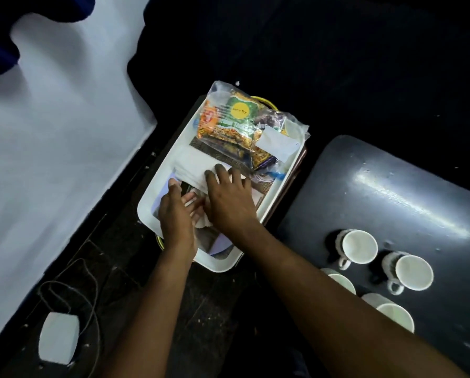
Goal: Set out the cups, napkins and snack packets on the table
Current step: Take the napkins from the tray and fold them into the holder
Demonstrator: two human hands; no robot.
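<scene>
The white napkins (193, 166) lie folded in the middle of the white tray (157, 192), partly hidden under both hands. The right hand (228, 197) lies flat, fingers spread, on them; the left hand (175, 211) cups their near edge, its grip unclear. Snack packets (239, 126) in a clear bag fill the tray's far end. Four cups (359, 246) stand at the dark surface's (392, 186) near edge, two cut off by the right arm.
</scene>
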